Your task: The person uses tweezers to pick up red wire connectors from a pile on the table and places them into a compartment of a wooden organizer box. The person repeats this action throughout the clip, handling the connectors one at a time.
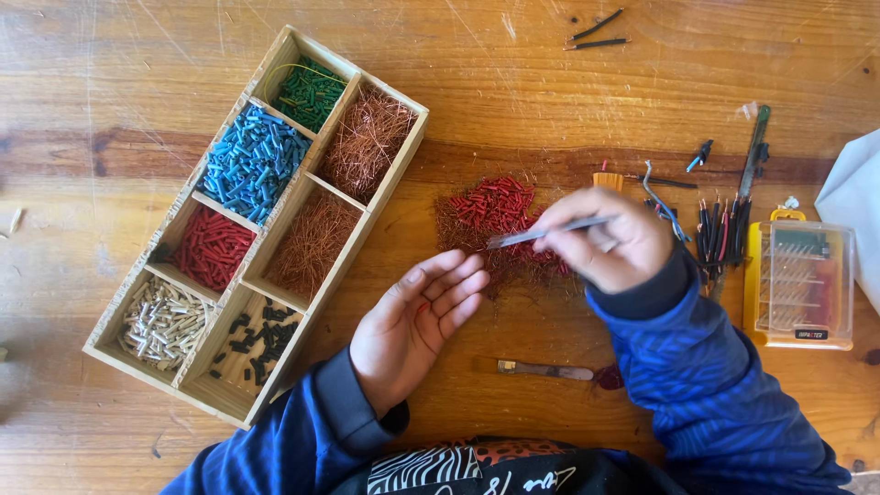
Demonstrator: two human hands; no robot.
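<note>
Nearest, at the lower edge of the frame: blue sleeves and a patterned dark garment. Just above, at lower centre, a small brush (541, 369) lies flat on the wooden bench (110, 110).

Left hand (417, 323), centre frame: palm up, fingers loosely extended, resting on the bench. A small red piece appears to lie on the palm; otherwise nothing gripped.

Right hand (607, 240), centre right: fingers pinched around metal tweezers (541, 234), tips pointing left over the pile of red tube pieces (490, 209). The pile sits on a mat of fine copper strands (458, 240), centre frame, just above the left fingertips.

Left half of frame: a wooden divided tray (394, 160), set at a slant. Compartments hold green, blue, red, pale and black pieces, two with copper strands.

Right side: a yellow-and-clear tool case (799, 284), with a bundle of thin wires and tools (720, 229) beside it. White cloth at the right edge. Top centre: two black wire bits (596, 32).
</note>
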